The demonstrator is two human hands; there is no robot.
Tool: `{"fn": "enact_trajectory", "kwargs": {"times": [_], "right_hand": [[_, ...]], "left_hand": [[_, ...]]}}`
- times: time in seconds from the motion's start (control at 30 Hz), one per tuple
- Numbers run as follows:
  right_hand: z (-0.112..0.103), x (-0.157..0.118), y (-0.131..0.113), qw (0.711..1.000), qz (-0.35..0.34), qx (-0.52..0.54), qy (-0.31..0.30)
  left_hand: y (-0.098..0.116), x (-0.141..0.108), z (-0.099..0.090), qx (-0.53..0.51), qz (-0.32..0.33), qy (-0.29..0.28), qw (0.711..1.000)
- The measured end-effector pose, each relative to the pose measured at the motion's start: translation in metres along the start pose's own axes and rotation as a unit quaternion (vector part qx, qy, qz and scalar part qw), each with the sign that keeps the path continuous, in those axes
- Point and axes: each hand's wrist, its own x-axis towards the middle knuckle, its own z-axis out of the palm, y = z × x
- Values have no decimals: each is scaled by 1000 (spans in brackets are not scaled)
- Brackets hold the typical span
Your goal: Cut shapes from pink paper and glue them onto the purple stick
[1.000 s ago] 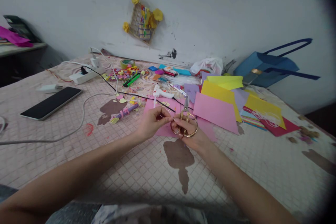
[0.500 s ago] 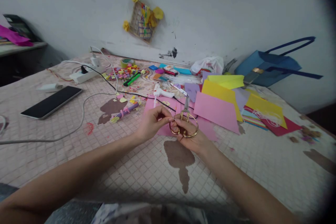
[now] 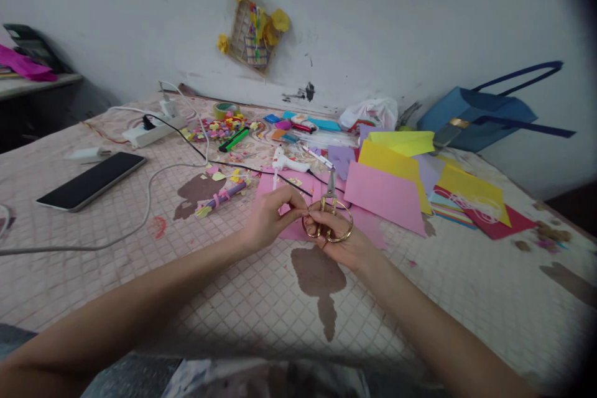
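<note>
In my right hand [image 3: 342,242] is a pair of scissors [image 3: 332,204] with gold loop handles, the blades pointing away from me. My left hand [image 3: 274,219] is pinched, its thumb and forefinger meeting my right fingertips beside the left handle loop. What lies between those fingertips is too small to make out. Under and beyond my hands lie pink sheets [image 3: 265,185]. A white glue gun [image 3: 291,163] rests just past them. To the left sits a purple rolled-paper stick [image 3: 226,194] with pink and yellow paper bits on it.
A phone [image 3: 93,181], a white power strip [image 3: 153,129] and cables occupy the left of the table. Coloured sheets [image 3: 385,196] are piled to the right, before a blue bag [image 3: 476,118]. Paper scraps [image 3: 219,129], tape [image 3: 226,110] and a green cutter [image 3: 234,139] lie at the back.
Both hands stay almost in place, with the scissors still in my right hand. Only a slight shift of the fingers and of the camera's view shows.
</note>
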Motion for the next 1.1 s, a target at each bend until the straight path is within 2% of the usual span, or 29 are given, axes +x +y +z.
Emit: {"fn": "enact_trajectory", "kwargs": {"times": [0.17,0.47,0.83,1.1], "right_hand": [[-2,0,-1,1000,-1,-3,-11],[-4,1,-1,1000,3,6,-24],[1,-1,-4,999,33,30,-12],[-3,1,-1,1000,3,-27,-4]], "left_hand": [[-1,0,1,-21,-13,9,1000],[1,0,0,-32,4,18,999],[2,2,-2,28,84,11,996],[2,2,-3,92,139,-18,986]]}}
